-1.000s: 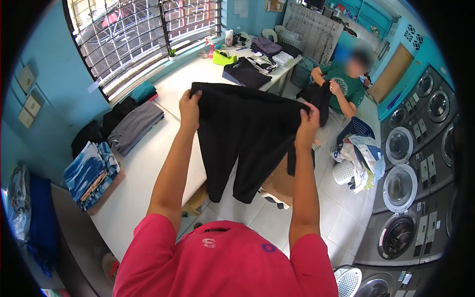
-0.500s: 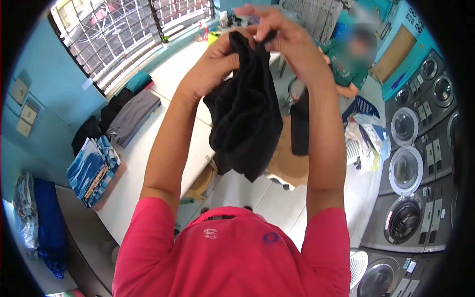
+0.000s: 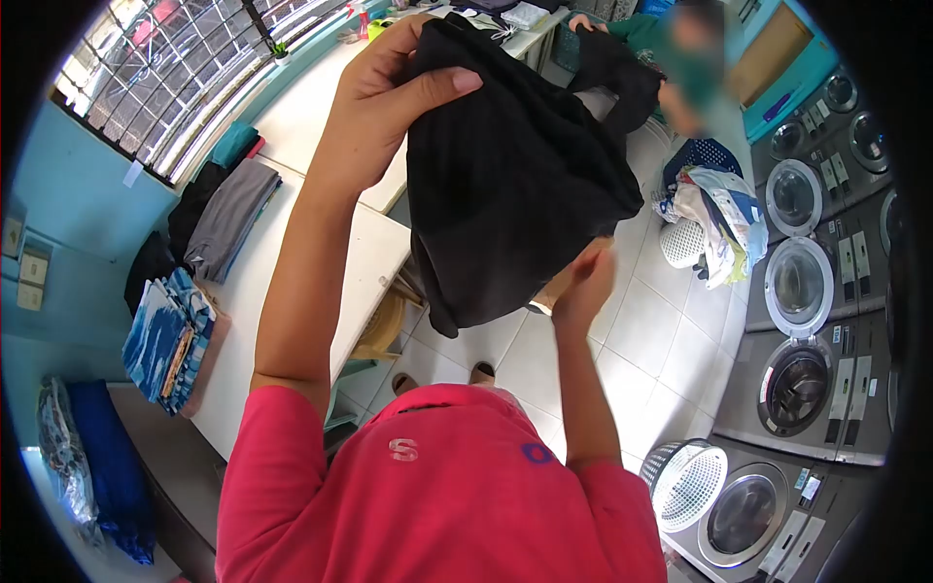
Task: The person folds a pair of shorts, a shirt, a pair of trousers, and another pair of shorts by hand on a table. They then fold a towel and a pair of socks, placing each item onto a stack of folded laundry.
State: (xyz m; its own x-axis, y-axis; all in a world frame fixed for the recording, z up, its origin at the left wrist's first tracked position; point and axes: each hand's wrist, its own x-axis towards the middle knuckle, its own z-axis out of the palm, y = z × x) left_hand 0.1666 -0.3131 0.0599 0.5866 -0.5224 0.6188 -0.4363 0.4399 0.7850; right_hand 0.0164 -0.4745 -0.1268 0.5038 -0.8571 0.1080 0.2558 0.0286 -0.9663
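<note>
A black garment [image 3: 515, 175] hangs in front of me, spread fairly wide with its lower edge loose. My left hand [image 3: 394, 102] grips its upper left corner, thumb pressed flat over the cloth and fingers behind. Down at the garment's lower right side, my right hand [image 3: 586, 287] is raised against the edge. Its fingers are smeared and partly covered by the cloth.
On the white table [image 3: 282, 325] at left lie folded grey trousers [image 3: 233, 219] and a blue-and-white patterned stack [image 3: 170, 335]. A person in green [image 3: 671, 58] handles black cloth opposite. Front-loading machines [image 3: 797, 389], some doors ajar, line the right, near a laundry-filled basket [image 3: 714, 209] and a white basket [image 3: 685, 481].
My right hand has left the garment's top and dropped to its lower right side. The garment has spread wider, still held by my left hand. The person in green has lifted black cloth.
</note>
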